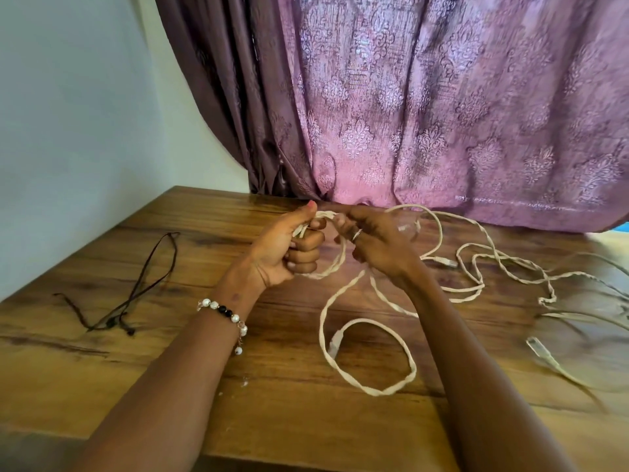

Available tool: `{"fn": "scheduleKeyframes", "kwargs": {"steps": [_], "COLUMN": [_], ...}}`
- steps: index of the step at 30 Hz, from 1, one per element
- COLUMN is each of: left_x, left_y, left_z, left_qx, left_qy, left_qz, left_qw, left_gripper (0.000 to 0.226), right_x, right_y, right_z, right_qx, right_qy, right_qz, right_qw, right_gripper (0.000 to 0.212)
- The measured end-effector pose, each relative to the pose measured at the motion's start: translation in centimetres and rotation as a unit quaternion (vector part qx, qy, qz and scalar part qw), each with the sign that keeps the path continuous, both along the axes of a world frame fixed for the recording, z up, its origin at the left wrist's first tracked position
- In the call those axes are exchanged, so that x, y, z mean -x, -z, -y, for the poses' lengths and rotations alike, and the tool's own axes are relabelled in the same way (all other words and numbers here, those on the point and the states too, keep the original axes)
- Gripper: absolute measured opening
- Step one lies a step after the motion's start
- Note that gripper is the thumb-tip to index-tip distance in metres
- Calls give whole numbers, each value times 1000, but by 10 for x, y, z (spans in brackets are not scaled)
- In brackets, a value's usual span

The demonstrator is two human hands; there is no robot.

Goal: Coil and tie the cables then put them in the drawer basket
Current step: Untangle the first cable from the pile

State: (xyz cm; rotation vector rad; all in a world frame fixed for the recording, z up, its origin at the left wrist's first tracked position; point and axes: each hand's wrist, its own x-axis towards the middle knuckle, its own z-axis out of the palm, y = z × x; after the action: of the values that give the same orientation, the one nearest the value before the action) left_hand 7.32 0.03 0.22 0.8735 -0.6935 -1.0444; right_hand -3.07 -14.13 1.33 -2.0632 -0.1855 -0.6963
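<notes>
A: Where's the cable (369, 356)?
B: Cream one, mostly loose on the tabletop (170, 369), a few turns bunched in the left hand (289, 248), fingers curled tight round them. Right hand (374, 245) pinches the strand just beside

A: How will it handle?
B: Looks light, limp, twisty, likely to tangle. Best taken at the gathered loops, not the plug (446, 262). Dark cord (146, 284) lies well apart, left

Cream cable (369, 390), mauve damask-patterned curtain (442, 114), brown wood-grain table (170, 386).
</notes>
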Motion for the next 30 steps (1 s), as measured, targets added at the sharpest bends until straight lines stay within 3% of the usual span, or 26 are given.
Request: {"fn": "scheduleKeyframes", "kwargs": {"steps": [3,7,10,14,16,18,20,23,26,28,30], "left_x": [-6,-8,-6,-14,-21,-28,-33,-37,-38,-33,-24], "left_y": [2,3,2,-6,-10,-11,-10,-7,-8,-9,-8], "left_z": [1,3,4,-2,-9,-15,-17,-16,-15,-11,-4], "left_qx": [10,-16,-18,39,85,139,184,229,231,187,113], "left_qy": [-16,-35,-72,-147,-179,-211,-236,-268,-295,-321,-352], "left_qz": [-38,-25,-9,-51,-81,-108,-127,-157,-172,-159,-104], "left_qw": [999,999,997,987,977,961,946,922,911,915,923], "left_gripper": [30,23,27,34,35,37,39,40,40,39,37], "right_x": [-5,-12,-16,-15,-15,-15,-12,-9,-7,-7,-6], "right_y": [5,12,16,13,19,23,23,16,11,12,12], "right_z": [-3,-3,-4,-1,6,11,8,0,-10,-16,-24], "right_qx": [107,143,166,34,137,332,442,482,513,558,583], "right_qy": [9,60,86,64,82,143,187,157,138,132,114], "right_qz": [-28,-38,-28,-127,-190,-227,-215,-155,-128,-116,-50], "right_qw": [994,987,982,989,969,904,851,848,838,811,803], "right_gripper": [12,18,11,36,30,24,34,59,44,35,30]}}
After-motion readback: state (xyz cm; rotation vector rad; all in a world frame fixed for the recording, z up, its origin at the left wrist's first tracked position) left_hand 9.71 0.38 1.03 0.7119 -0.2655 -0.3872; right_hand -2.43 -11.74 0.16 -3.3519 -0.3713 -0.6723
